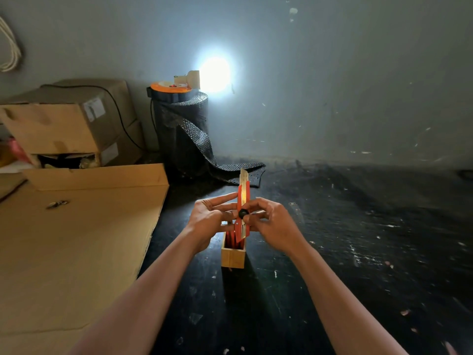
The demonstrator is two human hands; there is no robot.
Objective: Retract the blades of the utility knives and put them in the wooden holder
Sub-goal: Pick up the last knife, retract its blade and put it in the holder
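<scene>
You held a red utility knife point(242, 211) upright between both hands, just above the open top of the wooden holder point(233, 254). Your left hand point(208, 221) was on the knife's left side with its fingers stretched out towards the red body, touching it near the middle. Your right hand point(272, 221) closed around the right side, thumb and fingertips pinched at the black knob point(243, 213) on the knife's face. The blade point(243, 176) stuck out past the top of the red casing, pointing up and away from you, so it was not retracted. The knife's lower end hung over the holder's mouth; whether it touched the rim could not be told.

The holder stood on the dark, scuffed tabletop point(332, 252), and more red knives point(231, 239) were already standing inside it. To your left a flat sheet of cardboard point(76, 239) lay on the surface, with cardboard boxes point(64, 124) stacked behind it. A roll of black bubble wrap point(183, 131) stood by the wall, a bright lamp point(213, 74) shining above it
</scene>
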